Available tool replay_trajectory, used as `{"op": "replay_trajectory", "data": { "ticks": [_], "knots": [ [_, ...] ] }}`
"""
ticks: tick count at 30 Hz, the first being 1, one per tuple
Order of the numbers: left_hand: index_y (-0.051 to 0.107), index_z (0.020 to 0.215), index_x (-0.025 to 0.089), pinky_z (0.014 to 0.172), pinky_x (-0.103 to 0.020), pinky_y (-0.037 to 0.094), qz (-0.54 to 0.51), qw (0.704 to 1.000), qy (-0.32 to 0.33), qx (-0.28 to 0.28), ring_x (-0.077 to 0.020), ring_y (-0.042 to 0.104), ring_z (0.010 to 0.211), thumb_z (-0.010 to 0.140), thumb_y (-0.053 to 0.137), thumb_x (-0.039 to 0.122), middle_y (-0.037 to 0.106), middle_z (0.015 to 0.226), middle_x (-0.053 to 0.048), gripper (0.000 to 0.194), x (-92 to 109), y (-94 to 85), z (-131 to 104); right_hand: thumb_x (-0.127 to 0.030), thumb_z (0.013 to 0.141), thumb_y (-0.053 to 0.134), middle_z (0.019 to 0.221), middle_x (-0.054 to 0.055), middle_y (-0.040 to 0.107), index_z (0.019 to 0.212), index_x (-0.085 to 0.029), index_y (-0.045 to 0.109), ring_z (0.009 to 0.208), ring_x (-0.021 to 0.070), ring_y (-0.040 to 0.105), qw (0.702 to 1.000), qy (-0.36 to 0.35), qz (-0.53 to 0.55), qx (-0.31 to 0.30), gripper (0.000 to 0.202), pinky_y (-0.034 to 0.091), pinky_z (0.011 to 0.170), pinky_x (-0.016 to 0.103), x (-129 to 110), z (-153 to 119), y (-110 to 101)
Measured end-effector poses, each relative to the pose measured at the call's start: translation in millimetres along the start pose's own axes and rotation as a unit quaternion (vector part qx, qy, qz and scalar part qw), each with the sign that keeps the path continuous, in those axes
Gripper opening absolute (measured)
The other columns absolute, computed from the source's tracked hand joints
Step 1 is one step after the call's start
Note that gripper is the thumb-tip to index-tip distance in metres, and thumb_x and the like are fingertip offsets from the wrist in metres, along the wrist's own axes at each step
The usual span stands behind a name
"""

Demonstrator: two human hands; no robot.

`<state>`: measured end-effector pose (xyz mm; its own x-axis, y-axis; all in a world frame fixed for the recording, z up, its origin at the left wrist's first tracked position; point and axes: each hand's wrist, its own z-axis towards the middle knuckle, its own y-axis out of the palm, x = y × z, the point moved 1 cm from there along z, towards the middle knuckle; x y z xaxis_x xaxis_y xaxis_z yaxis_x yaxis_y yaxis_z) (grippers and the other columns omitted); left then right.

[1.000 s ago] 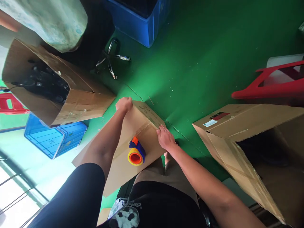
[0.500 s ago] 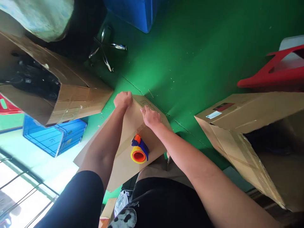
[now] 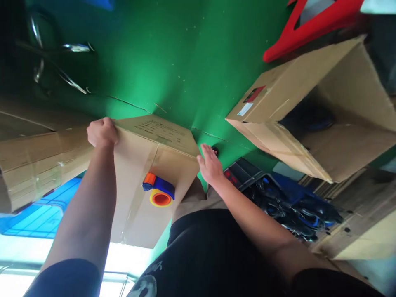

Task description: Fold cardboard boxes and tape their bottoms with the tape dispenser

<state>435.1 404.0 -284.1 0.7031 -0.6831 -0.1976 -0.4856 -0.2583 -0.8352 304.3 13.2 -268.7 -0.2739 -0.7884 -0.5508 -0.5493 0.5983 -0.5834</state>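
A closed cardboard box point(image 3: 182, 165) stands in front of me, with printed text on its far side and clear tape along its top seam. My left hand point(image 3: 102, 131) is closed over its far left corner, the fingertips hidden behind the edge. At the right edge, my right hand point(image 3: 210, 164) is open with fingers stretched out, its thumb by the box's corner; I cannot tell whether it touches. A tape dispenser point(image 3: 163, 186), blue and orange with a yellow roll, lies on the box's top between my arms.
An open cardboard box point(image 3: 262, 103) stands at the right, near a red plastic stool point(image 3: 312, 33). A dark crate point(image 3: 247, 173) and a heap of black cables point(image 3: 297, 214) lie below it. On the left are another cardboard box point(image 3: 46, 152), a blue crate point(image 3: 34, 214) and metal chair legs point(image 3: 76, 48).
My view has swung right. My right hand has moved from the box's far edge to its right corner and opened out. My left hand still holds the far left corner as the box has turned.
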Motion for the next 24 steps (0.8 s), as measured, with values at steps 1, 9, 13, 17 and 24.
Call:
{"op": "replay_trajectory", "data": {
  "ticks": [1,9,13,17,24],
  "knots": [
    [0.079,0.133,0.011,0.096,-0.044,0.052,-0.018,1.000,-0.017,0.012,-0.0354,0.070,0.115,0.105,0.038,0.039,0.077,0.129,-0.023,0.057,0.3,0.1,0.8,-0.054,0.113,0.028,0.163,0.017,0.059,0.162,-0.012,0.055,0.162,0.0292,0.043,1.000,0.003,0.018,0.006,0.070,0.039,0.133,0.053,19.9,-12.2,-0.1],
    [0.082,0.128,0.012,0.086,-0.035,0.048,-0.069,0.995,-0.045,0.055,-0.0202,0.061,0.089,0.101,0.050,0.039,0.081,0.112,-0.013,0.049,-1.8,1.7,4.9,-0.039,0.109,0.046,0.151,0.011,0.070,0.147,-0.019,0.071,0.144,0.0257,0.065,0.996,-0.049,0.071,-0.011,0.050,0.049,0.128,0.047,54.3,-20.6,16.1],
    [0.082,0.127,0.009,0.089,-0.034,0.049,-0.067,0.994,-0.053,0.069,-0.0191,0.060,0.090,0.102,0.051,0.038,0.081,0.112,-0.012,0.049,-1.6,2.8,7.2,-0.034,0.107,0.050,0.157,0.010,0.066,0.148,-0.018,0.071,0.149,0.0246,0.060,0.992,-0.089,0.067,-0.059,0.049,0.044,0.132,0.046,54.1,-5.6,6.0],
    [0.080,0.130,0.009,0.095,-0.036,0.052,-0.065,0.994,-0.059,0.068,-0.0226,0.067,0.102,0.104,0.050,0.036,0.080,0.119,-0.013,0.048,-0.2,1.8,8.6,-0.033,0.104,0.052,0.155,0.012,0.067,0.147,-0.015,0.071,0.150,0.0261,0.059,0.981,-0.128,0.043,-0.143,0.051,0.041,0.134,0.047,57.7,12.8,-1.0],
    [0.079,0.131,0.010,0.104,-0.052,0.054,-0.013,0.992,-0.069,0.102,-0.0363,0.070,0.123,0.113,0.032,0.044,0.077,0.133,-0.020,0.060,7.8,-2.3,-20.5,-0.043,0.112,0.031,0.164,0.016,0.058,0.167,-0.012,0.049,0.157,0.0272,0.051,0.993,-0.028,0.068,-0.088,0.065,0.038,0.134,0.052,45.5,-1.6,16.8]
  ]
}}
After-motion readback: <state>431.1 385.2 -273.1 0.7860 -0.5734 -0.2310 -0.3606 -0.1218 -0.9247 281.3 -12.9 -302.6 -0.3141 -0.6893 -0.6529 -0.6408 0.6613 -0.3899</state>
